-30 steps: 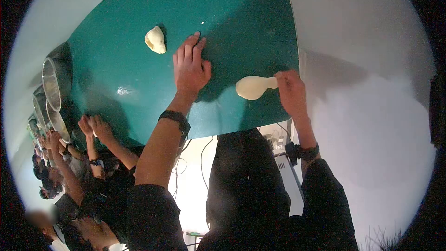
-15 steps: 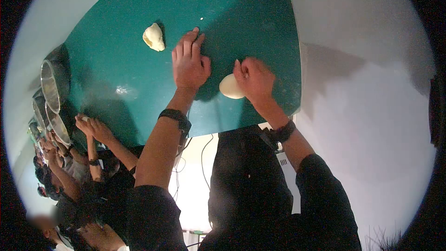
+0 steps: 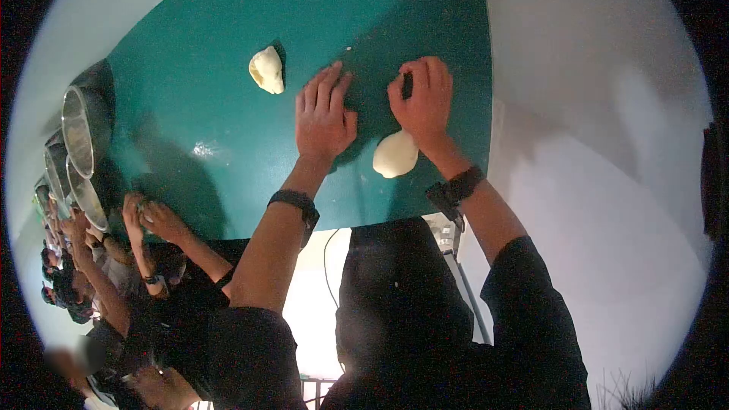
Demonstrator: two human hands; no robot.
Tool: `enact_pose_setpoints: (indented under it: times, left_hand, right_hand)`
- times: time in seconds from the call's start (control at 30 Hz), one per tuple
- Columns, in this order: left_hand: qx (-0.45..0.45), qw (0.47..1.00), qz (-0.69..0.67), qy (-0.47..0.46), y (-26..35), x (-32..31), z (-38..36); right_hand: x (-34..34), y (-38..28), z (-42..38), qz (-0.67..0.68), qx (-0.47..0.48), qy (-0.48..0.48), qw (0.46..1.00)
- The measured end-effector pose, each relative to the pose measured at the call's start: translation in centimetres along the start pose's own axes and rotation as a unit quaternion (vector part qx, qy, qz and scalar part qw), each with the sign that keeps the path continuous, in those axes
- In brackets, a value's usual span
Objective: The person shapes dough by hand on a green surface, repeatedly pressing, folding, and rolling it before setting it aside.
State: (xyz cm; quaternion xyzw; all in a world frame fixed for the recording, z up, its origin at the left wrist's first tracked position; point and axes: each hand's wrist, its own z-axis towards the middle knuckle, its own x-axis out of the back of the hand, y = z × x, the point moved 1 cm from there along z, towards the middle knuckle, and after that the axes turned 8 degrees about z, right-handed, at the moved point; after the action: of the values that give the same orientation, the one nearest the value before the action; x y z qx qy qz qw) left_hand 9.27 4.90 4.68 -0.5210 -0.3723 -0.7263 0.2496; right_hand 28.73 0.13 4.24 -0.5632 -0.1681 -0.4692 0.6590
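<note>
On the green tabletop (image 3: 228, 182), a smooth pale lump of dough (image 3: 395, 156) lies near the front edge. My right hand (image 3: 427, 99) is just beyond it, with the heel and wrist at the lump's upper right side. Its fingers curl downward, and a dark gap shows between thumb and forefinger; no object is visible in it. My left hand (image 3: 325, 120) rests palm down on the table, fingers stretched out and holding nothing. To its upper left sits a second dough piece (image 3: 266, 70), folded, with a yellowish hollow.
A tiny white crumb (image 3: 348, 48) lies beyond my left hand. Metal bowls (image 3: 78, 133) stand along the left end. Another person's hands (image 3: 156, 219) work at the front edge on my left, with more people behind. A pale wall (image 3: 577, 144) borders the table's right side.
My right hand has moved away from my body, from beside the dough lump to beyond it. More of the lump now shows. My left hand keeps its place on the table.
</note>
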Motion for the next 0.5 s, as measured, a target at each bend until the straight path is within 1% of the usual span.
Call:
enact_pose_setpoints:
  times: [0.1,0.2,0.33,0.43,0.5]
  left_hand:
    - [0.004,1.0,0.0,-0.005,-0.1,-0.3,-0.3]
    - [0.014,0.999,-0.03,-0.023,-0.2,-0.2,-0.5]
    - [0.004,0.999,-0.034,-0.007,-0.2,-0.1,-0.4]
    - [-0.002,1.0,-0.026,0.002,-0.1,-0.2,-0.4]
    - [-0.001,1.0,-0.016,0.01,0.1,0.0,-0.2]
  right_hand:
    - [-0.7,0.7,1.1,0.012,0.013,0.006,1.0]
    - [-1.3,1.4,2.1,0.007,0.018,0.003,1.0]
    - [-1.7,2.1,3.5,-0.008,0.028,0.019,0.999]
    - [-2.0,2.9,4.2,0.021,0.027,0.049,0.998]
    - [-2.0,3.2,4.7,0.118,-0.019,0.067,0.991]
